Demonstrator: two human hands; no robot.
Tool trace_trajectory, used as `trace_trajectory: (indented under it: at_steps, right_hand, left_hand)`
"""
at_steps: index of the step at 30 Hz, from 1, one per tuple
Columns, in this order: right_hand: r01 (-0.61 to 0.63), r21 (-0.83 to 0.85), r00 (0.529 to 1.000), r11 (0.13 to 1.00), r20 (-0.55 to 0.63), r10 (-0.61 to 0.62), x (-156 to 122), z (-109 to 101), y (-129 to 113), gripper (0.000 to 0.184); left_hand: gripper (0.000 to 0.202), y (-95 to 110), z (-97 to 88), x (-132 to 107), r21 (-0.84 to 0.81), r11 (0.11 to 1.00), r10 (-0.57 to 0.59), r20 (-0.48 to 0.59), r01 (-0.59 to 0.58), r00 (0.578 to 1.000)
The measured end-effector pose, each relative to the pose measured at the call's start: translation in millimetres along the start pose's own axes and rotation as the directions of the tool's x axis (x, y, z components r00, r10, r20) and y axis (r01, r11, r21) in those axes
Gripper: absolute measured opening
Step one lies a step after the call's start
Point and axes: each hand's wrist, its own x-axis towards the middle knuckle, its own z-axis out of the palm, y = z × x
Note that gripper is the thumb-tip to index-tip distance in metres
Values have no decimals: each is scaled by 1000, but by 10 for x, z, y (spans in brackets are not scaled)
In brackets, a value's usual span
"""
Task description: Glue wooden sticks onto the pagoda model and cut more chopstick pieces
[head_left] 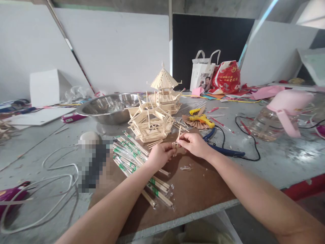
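Observation:
My left hand (159, 156) pinches a small piece made of short wooden sticks (174, 149). Close against it, my right hand (195, 144) grips a thin wooden stick (180, 130) that points upward; whether the stick touches the piece is too small to tell. Just beyond stands an open wooden-stick frame (149, 127), with a roofed pagoda model (164, 81) behind it. Beside and under my left forearm lie several plastic-wrapped pairs of chopsticks (132, 152) on a brown board (195, 189). Small scraps (186, 168) are scattered on that board.
A steel basin (106, 110) holds clear wrappers at the back left. To the right are a yellow-handled tool (201, 120), blue-handled pliers (223, 150) with a black cord near them, and a pink-lidded jug (276, 115). Bags (225, 78) stand behind. A white cable (73, 176) loops at left.

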Motion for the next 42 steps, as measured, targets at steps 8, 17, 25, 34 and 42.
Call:
trace_trajectory:
  at_steps: [8, 17, 25, 34, 42]
  right_hand:
    - [70, -137, 997, 988, -19, -73, -41, 31, -67, 18]
    - [50, -148, 999, 988, -1, -50, -49, 51, -44, 16]
    - [66, -142, 998, 988, -3, -67, -51, 51, -35, 16]
    - [37, -116, 999, 993, -1, -37, -44, 64, -9, 17]
    - [-18, -86, 1000, 996, 14, 20, -39, 94, 4, 15]
  left_hand:
    - [21, -2, 14, -16, 100, 993, 58, -20, -56, 998]
    - [24, 8, 11, -10, 149, 986, 74, -1, -73, 997]
    - [25, -32, 22, 10, 175, 979, 98, 20, -100, 995]
    - [26, 12, 22, 13, 124, 990, 68, 23, -70, 997]
    - [24, 37, 24, 27, 89, 995, 39, 11, -40, 999]
